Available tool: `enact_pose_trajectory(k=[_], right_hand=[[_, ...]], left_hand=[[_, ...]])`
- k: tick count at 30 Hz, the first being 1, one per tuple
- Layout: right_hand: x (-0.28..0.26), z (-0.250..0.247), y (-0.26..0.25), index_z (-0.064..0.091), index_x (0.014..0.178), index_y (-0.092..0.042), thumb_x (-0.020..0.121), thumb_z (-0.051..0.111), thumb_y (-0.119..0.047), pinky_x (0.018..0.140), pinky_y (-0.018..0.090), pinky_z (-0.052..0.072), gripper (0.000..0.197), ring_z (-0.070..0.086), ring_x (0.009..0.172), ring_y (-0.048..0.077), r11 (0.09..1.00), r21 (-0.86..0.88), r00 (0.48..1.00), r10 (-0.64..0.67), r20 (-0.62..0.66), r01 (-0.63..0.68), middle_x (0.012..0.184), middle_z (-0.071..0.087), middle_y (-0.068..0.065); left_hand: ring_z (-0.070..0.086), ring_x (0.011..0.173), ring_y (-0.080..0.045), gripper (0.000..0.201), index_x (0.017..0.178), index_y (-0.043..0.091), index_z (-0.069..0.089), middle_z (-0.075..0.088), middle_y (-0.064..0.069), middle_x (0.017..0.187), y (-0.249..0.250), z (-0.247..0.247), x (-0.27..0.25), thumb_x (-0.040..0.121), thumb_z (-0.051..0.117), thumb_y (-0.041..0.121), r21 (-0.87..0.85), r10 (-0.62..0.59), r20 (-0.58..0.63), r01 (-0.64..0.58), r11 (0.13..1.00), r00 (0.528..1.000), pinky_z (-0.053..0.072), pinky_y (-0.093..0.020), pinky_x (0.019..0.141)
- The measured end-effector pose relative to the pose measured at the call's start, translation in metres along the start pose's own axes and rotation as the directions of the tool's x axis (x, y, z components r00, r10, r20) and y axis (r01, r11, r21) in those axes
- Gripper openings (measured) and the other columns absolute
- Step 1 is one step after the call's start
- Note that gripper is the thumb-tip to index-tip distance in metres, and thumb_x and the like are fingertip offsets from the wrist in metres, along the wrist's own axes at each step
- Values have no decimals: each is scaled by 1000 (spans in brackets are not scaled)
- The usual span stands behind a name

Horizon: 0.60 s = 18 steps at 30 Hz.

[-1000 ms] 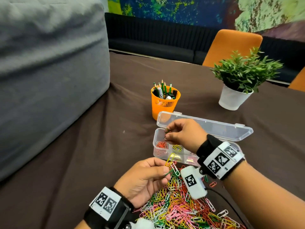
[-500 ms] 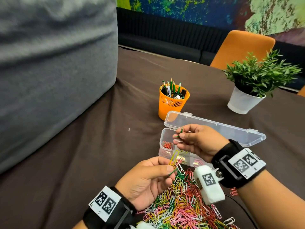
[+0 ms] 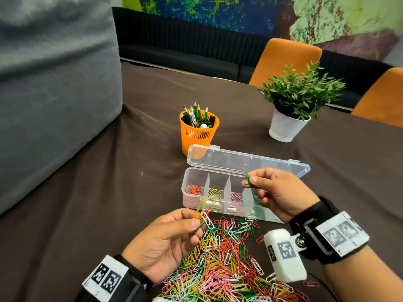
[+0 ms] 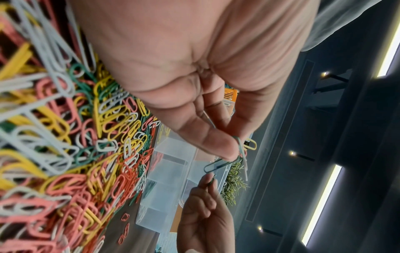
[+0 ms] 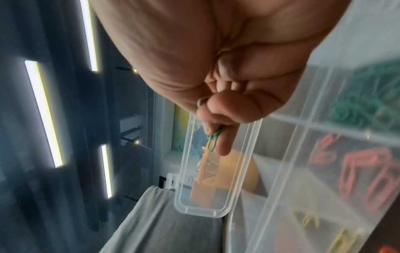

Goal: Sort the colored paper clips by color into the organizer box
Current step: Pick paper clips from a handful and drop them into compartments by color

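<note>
Brown-clothed bench [image 3: 91, 214] with open cloth at 9 o'clock of the organizer box [image 3: 220, 205], bounded farther that way by a grey cushion [image 3: 54, 83]. At 12 o'clock of the box, just behind its opened lid [image 3: 239, 159], an orange pencil cup [image 3: 197, 136]; at 1 o'clock, well apart, a potted plant [image 3: 290, 110] in a white pot. At 6 o'clock of the box, touching its near wall, a heap of mixed paper clips [image 3: 226, 262] running down to the lower edge of the head view. Inside the clear box: red clips in the leftmost compartment, yellow in the next, pink in the third, green farther right, partly hidden behind the right hand [image 3: 277, 192]. Right grip clenched round a green clip [image 3: 247, 178], pinched between thumb and forefinger, held above the box's far rim over the right-hand compartments and clear of the walls; same clip [image 5: 213, 141] in the right wrist view with the lid beyond it. Left hand [image 3: 165, 240] raised above the heap at 7 o'clock of the box, its grip pinching several clips together: a yellow clip [image 3: 200, 208] standing upward, a white clip [image 3: 207, 220] and a dark green clip [image 3: 198, 227] jutting from the fingertips, all near the box's front wall without touching it.
</note>
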State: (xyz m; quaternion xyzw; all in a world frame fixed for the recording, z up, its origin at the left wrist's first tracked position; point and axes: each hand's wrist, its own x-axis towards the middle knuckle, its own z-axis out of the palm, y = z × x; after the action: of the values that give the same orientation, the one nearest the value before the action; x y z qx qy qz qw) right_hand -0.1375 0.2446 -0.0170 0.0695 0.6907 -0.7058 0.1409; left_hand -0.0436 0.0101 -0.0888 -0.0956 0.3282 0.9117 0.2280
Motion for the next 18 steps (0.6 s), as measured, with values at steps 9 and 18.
enact_pose_trajectory(k=[9, 18], right_hand=[[2, -30, 6, 60, 85, -4, 93, 61, -7, 39, 19, 30, 9, 34, 40, 11, 881, -463, 985, -156, -80, 102, 76, 75, 10], [5, -40, 4, 69, 77, -9, 90, 67, -22, 40, 14, 33, 19, 39, 34, 2, 650, -748, 955, -288, -76, 136, 63, 72, 0]], left_hand=[[65, 59, -18, 42, 83, 0, 72, 64, -21, 79, -2, -3, 4, 46, 92, -3, -13, -5, -19, 5, 1000, 1000, 58, -23, 50], [64, 58, -16, 50, 82, 1, 73, 64, -20, 79, -2, -4, 5, 39, 98, 0, -5, -6, -26, 6, 1000, 1000, 58, -23, 50]])
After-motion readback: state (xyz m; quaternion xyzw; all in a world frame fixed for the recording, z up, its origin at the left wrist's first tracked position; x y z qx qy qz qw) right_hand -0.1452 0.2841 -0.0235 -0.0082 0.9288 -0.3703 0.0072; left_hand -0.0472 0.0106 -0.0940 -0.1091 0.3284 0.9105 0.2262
